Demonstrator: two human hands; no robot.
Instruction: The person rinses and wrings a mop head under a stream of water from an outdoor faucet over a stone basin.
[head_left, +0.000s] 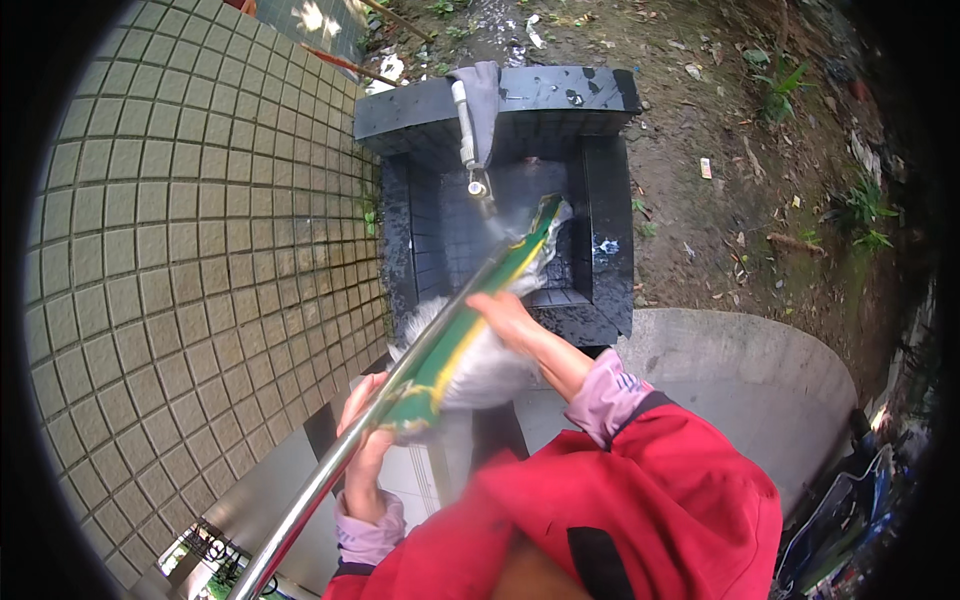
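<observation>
A long flat mop head with a green, yellow-edged back (457, 337) and pale shaggy fibre (487, 371) slants over the near rim of a dark tiled sink (611, 225). Its shiny metal pole (300, 514) runs down to the lower left. My left hand (365, 412) is closed round the pole near the lower end of the head. My right hand (506, 319) grips the edge of the mop head around its middle; its fingertips are partly hidden. Beyond them, a metal tap (477, 189) with a white pipe stands over the basin, and blurred water comes from it onto the head's far part.
A grey cloth (484, 105) hangs over the sink's back ledge beside the pipe. A tiled wall (225, 217) rises close on the left. Littered soil with plants (780, 90) lies to the right, above a curved concrete edge (739, 330). Blurred items sit at the lower right.
</observation>
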